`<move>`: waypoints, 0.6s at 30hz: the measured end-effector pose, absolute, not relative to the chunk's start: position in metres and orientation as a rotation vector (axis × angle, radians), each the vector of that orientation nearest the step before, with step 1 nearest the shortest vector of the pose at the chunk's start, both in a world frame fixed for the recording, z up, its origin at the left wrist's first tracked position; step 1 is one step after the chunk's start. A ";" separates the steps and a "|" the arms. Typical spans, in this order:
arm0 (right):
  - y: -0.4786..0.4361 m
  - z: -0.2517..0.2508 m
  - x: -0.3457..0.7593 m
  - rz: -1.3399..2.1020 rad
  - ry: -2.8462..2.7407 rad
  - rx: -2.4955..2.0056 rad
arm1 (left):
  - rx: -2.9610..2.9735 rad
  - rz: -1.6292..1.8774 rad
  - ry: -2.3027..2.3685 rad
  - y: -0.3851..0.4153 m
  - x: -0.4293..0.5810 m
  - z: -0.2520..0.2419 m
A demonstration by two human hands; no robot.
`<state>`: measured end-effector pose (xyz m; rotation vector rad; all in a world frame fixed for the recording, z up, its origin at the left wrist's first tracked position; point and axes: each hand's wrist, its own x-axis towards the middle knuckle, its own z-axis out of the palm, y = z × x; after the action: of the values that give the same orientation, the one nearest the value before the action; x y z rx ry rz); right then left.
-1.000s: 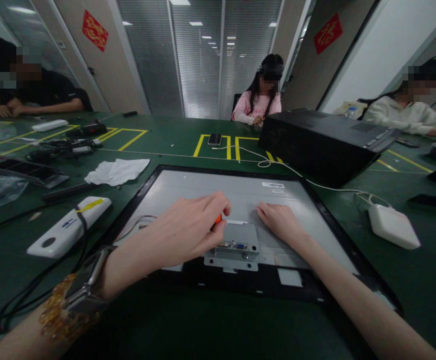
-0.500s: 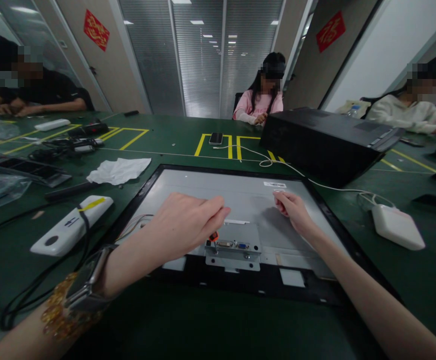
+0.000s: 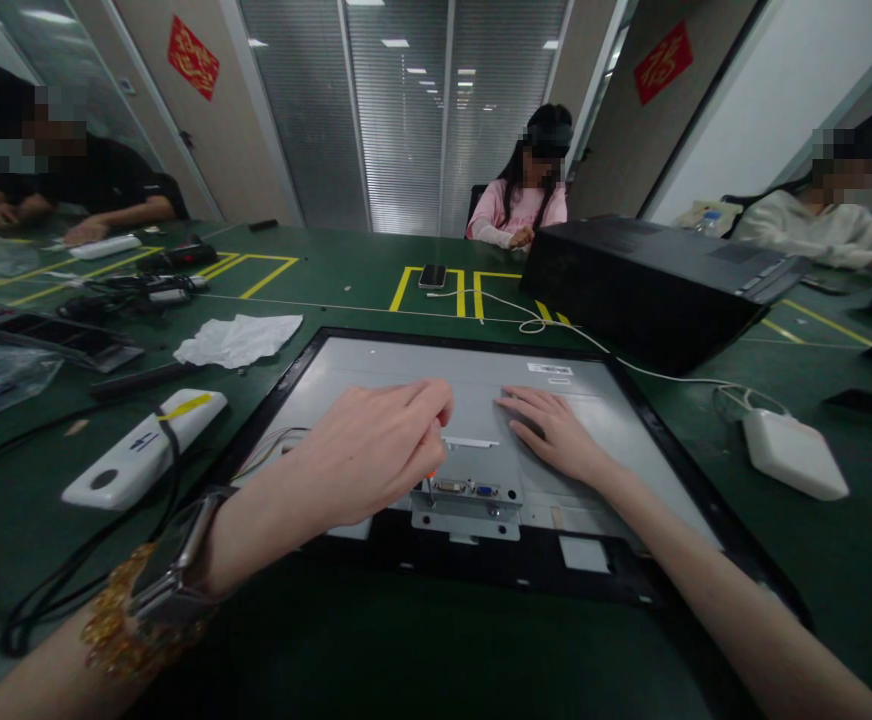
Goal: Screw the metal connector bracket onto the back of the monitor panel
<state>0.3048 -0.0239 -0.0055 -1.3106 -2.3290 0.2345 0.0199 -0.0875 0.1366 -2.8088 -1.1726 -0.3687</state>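
A large display panel (image 3: 436, 370) with a grey metal back and black frame lies face down on the green table. My left hand (image 3: 376, 440) is closed over a small screwdriver (image 3: 431, 480); only a bit of its orange handle and the metal shaft show under the fingers. The shaft points down at the edge of a metal bracket (image 3: 466, 522) that carries a white and a blue video port (image 3: 485, 491). On the right half of the panel's back my right hand (image 3: 556, 425) lies with fingers stretched out and holds nothing.
A black box-shaped device (image 3: 653, 290) stands behind the panel's right side. A white adapter (image 3: 796, 455) with a cable lies right; a white power strip (image 3: 143, 450), crumpled tissue (image 3: 241, 340) and black cables (image 3: 128, 295) lie left. A phone (image 3: 432, 276) lies beyond. Several people sit around.
My right hand has moved left and opened from a curled shape to flat on the panel. My left fingers have shifted around the screwdriver, covering more of its orange handle.
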 end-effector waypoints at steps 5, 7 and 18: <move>-0.032 -0.013 0.307 0.035 -2.561 -1.357 | -2.774 -0.293 -1.174 -0.089 0.022 0.134; -0.036 -0.014 0.308 0.022 -2.589 -1.360 | -2.751 -0.279 -1.141 -0.089 0.022 0.132; -0.036 -0.005 0.313 0.120 -2.567 -1.322 | -2.696 -0.401 -1.136 -0.084 0.018 0.127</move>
<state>0.3128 -0.0361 -0.0053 -1.3216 -2.5666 0.1201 0.0181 -0.0845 0.1270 -2.6963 -1.1358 -0.4011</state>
